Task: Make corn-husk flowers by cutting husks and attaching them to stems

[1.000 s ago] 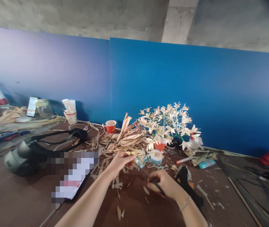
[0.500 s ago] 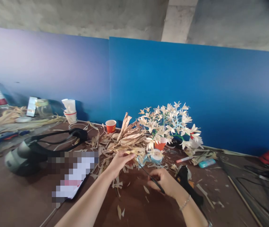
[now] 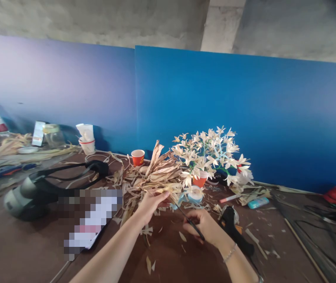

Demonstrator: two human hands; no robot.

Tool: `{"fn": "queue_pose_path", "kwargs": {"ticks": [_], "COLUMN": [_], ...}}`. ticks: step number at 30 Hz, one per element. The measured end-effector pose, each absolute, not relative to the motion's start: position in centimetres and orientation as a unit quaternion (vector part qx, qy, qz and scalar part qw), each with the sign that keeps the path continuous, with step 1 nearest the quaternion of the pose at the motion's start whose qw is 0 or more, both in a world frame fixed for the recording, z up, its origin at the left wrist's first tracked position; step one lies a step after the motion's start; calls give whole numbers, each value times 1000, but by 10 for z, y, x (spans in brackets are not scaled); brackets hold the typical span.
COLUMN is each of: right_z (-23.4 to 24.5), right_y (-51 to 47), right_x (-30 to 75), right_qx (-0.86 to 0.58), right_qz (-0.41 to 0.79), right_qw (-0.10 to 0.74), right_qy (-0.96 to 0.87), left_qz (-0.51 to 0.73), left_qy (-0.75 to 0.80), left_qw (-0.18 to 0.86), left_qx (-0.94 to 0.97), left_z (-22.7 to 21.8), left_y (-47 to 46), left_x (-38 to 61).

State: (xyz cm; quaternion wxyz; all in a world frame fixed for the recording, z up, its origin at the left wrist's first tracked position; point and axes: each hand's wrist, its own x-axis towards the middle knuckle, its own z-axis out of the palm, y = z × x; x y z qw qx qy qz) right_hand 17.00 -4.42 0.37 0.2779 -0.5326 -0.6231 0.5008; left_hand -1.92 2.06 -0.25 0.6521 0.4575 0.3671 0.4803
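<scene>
My left hand (image 3: 153, 203) is closed, thumb and fingers pinched at the front edge of a heap of dried corn husks (image 3: 163, 173). A pale piece of husk (image 3: 165, 189) shows at its fingertips, partly hidden. My right hand (image 3: 202, 225) grips a slim dark tool (image 3: 190, 221) whose thin tip points up and left toward the left hand; its exact kind is unclear. Behind the hands, white husk flowers (image 3: 209, 151) on green and blue stems stand in an orange paper cup (image 3: 200, 181). A roll of pale blue tape (image 3: 196, 194) lies before it.
A black glue gun (image 3: 235, 228) lies right of my right hand. At left are a phone (image 3: 98, 220) and a grey-black headset (image 3: 26, 196). Another orange cup (image 3: 137, 157), a marker (image 3: 229, 199) and husk scraps lie around. A blue panel (image 3: 239, 106) stands behind.
The tool's tip has drawn slightly down and right, away from the left fingertips. Both hands otherwise stay nearly in place; the view has shifted a little.
</scene>
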Motion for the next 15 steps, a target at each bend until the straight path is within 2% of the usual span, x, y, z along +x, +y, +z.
{"fn": "queue_pose_path", "kwargs": {"ticks": [15], "right_z": [-6], "right_y": [-41], "right_x": [172], "right_qx": [-519], "right_qz": [500], "right_qw": [283], "right_qy": [-633], "left_qz": [505], "left_qy": [351], "left_qw": [683], "left_qx": [395], "left_z": [-2], "left_y": [16], "left_x": [-11]}}
